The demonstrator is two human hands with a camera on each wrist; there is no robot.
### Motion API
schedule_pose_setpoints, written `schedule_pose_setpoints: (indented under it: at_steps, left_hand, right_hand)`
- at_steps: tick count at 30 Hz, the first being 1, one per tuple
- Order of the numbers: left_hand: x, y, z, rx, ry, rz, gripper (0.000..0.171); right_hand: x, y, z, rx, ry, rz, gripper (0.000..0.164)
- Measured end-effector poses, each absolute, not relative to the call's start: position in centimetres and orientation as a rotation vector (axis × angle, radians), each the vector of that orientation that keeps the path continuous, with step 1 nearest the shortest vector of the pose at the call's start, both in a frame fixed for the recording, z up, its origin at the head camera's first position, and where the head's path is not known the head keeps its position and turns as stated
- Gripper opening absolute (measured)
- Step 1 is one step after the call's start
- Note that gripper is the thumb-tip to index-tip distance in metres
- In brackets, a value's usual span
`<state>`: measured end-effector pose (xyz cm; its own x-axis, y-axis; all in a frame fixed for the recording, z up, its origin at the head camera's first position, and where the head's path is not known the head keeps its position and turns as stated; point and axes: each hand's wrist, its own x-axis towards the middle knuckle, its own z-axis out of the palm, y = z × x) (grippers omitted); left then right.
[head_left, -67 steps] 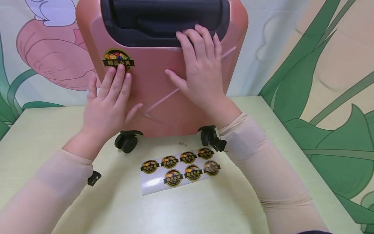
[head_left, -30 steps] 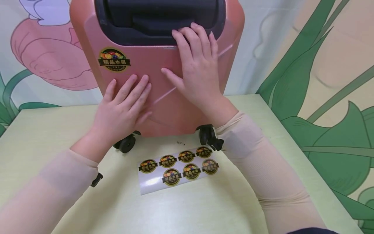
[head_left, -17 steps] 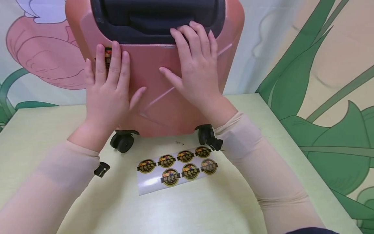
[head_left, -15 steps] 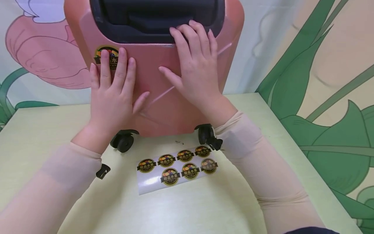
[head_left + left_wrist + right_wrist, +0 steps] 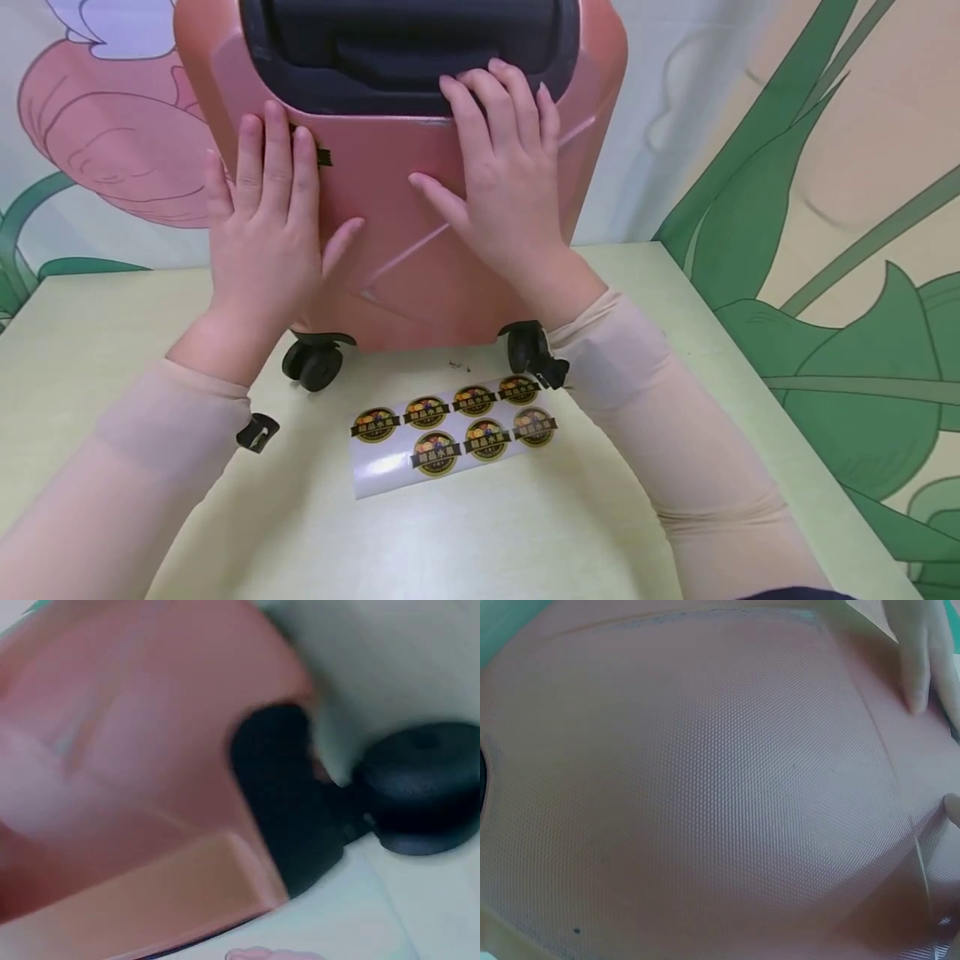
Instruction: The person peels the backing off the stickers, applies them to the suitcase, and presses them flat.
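Note:
A pink hard-shell suitcase (image 5: pixel 397 183) stands upright on the table in the head view. My left hand (image 5: pixel 262 225) lies with straight fingers against its upper left face. Beneath those fingers is a round black fruit sticker (image 5: pixel 324 157), mostly hidden, with one end of its dark banner showing. On the right side, my right hand (image 5: pixel 513 175) rests on the shell, thumb spread, fingertips over the lower edge of the black handle recess (image 5: pixel 300 96). The left wrist view shows the suitcase's lower corner and a black caster wheel (image 5: pixel 424 787); textured pink shell fills most of the right wrist view.
A white sheet of fruit stickers (image 5: pixel 382 483) lies on the pale table (image 5: pixel 450 550) in front of the suitcase, with one bare spot at its lower left. Another caster (image 5: pixel 521 346) is close to my right wrist. A cloth printed with plants (image 5: pixel 825 333) hangs behind.
My left hand slid down and right off the sticker, uncovering it, then went back up; it now covers nearly all of it. My right hand keeps its place on the suitcase.

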<state>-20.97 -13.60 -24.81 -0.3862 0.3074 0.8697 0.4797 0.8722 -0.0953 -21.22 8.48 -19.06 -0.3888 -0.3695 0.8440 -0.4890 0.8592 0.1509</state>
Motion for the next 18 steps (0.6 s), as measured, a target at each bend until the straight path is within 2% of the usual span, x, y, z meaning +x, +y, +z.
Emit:
schedule_pose_setpoints:
  at_steps: [10,18]
  left_hand:
    - [-19.9,-14.7,-27.4,-0.771,-2.165,-0.044,0.074]
    - [-19.3,-15.4,-27.9,-0.798,-2.182,-0.010,0.075]
  right_hand:
    - [-21.3,8.7,-19.0,0.624,-2.031,0.153,0.066]
    - [-21.5,8.8,-19.0,0.624,-2.026,0.142,0.067]
